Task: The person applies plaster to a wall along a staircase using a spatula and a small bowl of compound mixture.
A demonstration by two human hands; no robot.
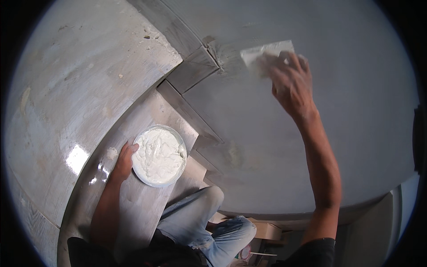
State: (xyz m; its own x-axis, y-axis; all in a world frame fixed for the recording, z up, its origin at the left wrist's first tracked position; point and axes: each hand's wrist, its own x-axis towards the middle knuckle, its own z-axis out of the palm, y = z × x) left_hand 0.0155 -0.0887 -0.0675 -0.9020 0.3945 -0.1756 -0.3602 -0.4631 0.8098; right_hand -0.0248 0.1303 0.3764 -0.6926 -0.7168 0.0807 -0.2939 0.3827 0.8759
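Note:
White putty (158,153) fills a round shallow tub (160,184), its surface stirred into ridges. My left hand (124,162) grips the tub's left rim, thumb over the edge and fingers hidden underneath. Out at the upper right, my right hand (291,82) holds a flat, pale putty spreader (267,49) against the grey wall (275,133). That hand is slightly smeared by motion. White putty coats the spreader's blade. Just left of it, a rough scraped patch (215,53) marks the wall beside the corner of the stepped skirting.
Stair treads (93,80) with pale, stained surfaces rise on the left. Stepped skirting tiles (191,75) run along the wall. My bent legs in jeans (195,218) are below. A cardboard box (267,230) and a small container with a stick (244,252) sit at the bottom.

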